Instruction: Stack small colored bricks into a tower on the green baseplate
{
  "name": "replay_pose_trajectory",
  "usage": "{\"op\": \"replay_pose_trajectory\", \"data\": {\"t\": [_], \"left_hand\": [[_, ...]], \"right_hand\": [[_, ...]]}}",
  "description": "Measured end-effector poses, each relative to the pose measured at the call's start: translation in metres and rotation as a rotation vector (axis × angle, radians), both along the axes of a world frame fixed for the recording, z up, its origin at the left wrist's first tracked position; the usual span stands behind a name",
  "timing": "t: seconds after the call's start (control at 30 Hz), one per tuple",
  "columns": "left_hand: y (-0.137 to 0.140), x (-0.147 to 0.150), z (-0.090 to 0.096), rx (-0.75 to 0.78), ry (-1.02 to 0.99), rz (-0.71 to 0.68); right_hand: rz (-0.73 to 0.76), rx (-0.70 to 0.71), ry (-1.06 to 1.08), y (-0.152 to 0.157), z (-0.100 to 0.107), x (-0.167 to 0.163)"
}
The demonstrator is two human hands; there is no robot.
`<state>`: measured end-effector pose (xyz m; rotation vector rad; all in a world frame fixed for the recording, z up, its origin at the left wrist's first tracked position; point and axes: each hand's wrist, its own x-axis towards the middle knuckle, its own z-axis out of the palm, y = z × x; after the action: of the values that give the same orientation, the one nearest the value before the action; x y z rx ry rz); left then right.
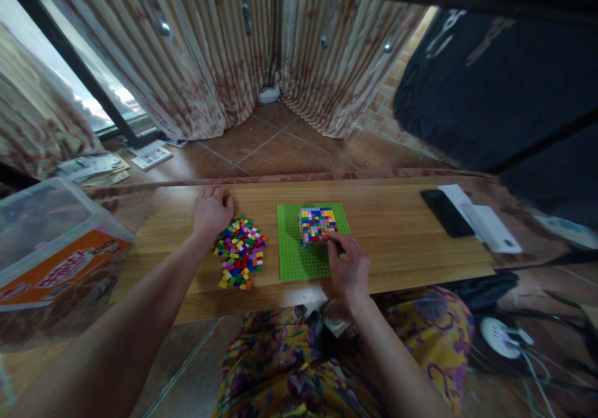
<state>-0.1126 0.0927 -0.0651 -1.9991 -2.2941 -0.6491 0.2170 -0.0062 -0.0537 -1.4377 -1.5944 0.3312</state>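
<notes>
A block built from small multicoloured toy bricks (pixel 318 223) stands on a green studded baseplate (pixel 292 262) at the middle of the table. My right hand (pixel 349 265) is at the block's near right corner, thumb and forefinger pinched together against its top edge. Whatever lies between those fingertips is too small to make out. Left of the baseplate, loose toy bricks (pixel 240 250) of many colours are spread in a pile. My left hand (pixel 213 211) rests palm down on the wood at the pile's far left edge, its fingers loosely bent and holding nothing visible.
The wooden table (pixel 392 218) carries a black phone (pixel 447 213) and a white box (pixel 493 228) at its right end. A clear plastic tub (pixel 56 218) with an orange label stands at the left. A white power strip (pixel 501 337) with cables lies low at the right.
</notes>
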Motion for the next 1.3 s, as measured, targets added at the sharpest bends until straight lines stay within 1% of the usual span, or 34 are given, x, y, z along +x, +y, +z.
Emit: {"op": "replay_pose_trajectory", "data": {"t": [0.3,0.63,0.8,1.0,1.17,1.3], "left_hand": [[-0.001,0.0,0.0,-0.009,0.0,0.01],[-0.002,0.003,0.004,-0.041,-0.015,0.025],[-0.001,0.001,0.001,-0.025,0.0,0.021],[0.001,-0.002,-0.004,0.006,-0.019,0.011],[-0.001,0.0,-0.001,0.01,-0.004,0.009],[-0.002,0.002,0.002,-0.018,-0.014,0.01]], "right_hand": [[-0.032,-0.059,0.064,0.0,-0.001,-0.001],[-0.111,-0.207,0.352,0.01,0.001,-0.004],[-0.124,-0.25,0.386,0.014,0.004,-0.002],[-0.104,-0.271,0.405,0.018,0.002,-0.002],[-0.093,-0.285,0.433,0.024,-0.002,-0.003],[-0.134,-0.235,0.496,0.015,-0.004,-0.005]]}}
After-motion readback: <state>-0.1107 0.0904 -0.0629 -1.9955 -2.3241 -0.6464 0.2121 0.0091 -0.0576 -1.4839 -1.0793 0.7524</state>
